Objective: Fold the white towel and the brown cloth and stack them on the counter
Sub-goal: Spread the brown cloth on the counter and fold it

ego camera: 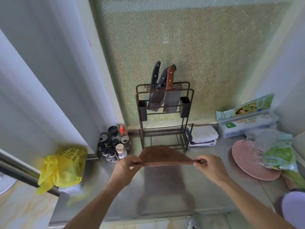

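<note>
1. Two bare forearms reached forward from the bottom edge over a grey counter (206, 187).
2. The left hand (127, 166) was closed in a pinch on the left corner of a brown cloth (163, 157); the right hand (209, 164) pinched the right corner between thumb and fingers.
3. The cloth was held up off the counter, stretched taut along its near edge between the hands, its far part bulging in a rounded arc. Its shadow fell on the counter below.
4. To the left, a crumpled yellow bag (61, 169) hung at the counter's edge beside a metal rail.
5. To the right, a pink plate (247, 164) lay flat, partly covered by clear and green plastic packets (277, 152).
6. Just beyond the cloth stood a cluster of spice jars (113, 146) on the left and a dark wire rack (165, 119) in the middle, right behind the cloth.
7. The rack held three knives (165, 90), handles up.
8. Right of the rack's base, a folded white towel (203, 135) sat on the counter by the wall.
9. Further right, flat boxes (245, 116) were stacked in the corner.
10. A speckled green wall (198, 47) rose behind it all.
</note>
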Tool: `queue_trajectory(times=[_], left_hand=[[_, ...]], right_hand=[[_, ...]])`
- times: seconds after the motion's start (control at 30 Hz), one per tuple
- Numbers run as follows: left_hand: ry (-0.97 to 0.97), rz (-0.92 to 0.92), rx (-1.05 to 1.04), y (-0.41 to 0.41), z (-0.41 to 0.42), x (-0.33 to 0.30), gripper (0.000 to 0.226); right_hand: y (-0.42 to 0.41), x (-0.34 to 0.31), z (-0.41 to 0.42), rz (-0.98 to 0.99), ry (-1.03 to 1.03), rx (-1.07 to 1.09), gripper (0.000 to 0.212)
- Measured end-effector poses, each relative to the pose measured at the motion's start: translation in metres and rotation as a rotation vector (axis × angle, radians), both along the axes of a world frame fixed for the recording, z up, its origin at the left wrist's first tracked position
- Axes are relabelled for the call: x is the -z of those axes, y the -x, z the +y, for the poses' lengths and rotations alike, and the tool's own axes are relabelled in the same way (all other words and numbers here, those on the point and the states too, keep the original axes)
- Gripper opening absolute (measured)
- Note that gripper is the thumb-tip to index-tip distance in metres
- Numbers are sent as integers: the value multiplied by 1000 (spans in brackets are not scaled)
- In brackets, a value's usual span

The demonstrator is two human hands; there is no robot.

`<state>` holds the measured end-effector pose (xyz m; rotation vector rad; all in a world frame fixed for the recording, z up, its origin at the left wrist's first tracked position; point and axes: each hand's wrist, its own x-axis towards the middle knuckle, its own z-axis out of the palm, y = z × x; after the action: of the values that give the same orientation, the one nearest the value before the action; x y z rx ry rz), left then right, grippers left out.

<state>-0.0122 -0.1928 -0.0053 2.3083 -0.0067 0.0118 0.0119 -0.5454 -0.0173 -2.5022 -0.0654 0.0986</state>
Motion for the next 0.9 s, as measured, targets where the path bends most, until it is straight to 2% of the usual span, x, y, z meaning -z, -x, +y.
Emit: queue_trajectory(times=[0.2, 0.37, 0.5, 0.6, 0.7, 0.9], left_hand=[[-54, 173, 123, 48, 5, 90, 28], [-63, 328, 117, 71, 8, 126, 48], [-56, 372, -29, 60, 3, 140, 29], [-63, 392, -171, 42, 2, 154, 35], [-78, 408, -255, 18, 1, 169, 32], [-94, 490, -401, -28, -5, 186, 9]], right_hand=[[49, 79, -9, 189, 45, -67, 15], [72, 120, -18, 330, 85, -106, 9], [55, 129, -13, 344, 85, -57, 6], [27, 139, -4, 315, 66, -12, 15], [-7, 151, 7, 294, 47, 24, 2], [-56, 189, 16, 324, 61, 90, 7]])
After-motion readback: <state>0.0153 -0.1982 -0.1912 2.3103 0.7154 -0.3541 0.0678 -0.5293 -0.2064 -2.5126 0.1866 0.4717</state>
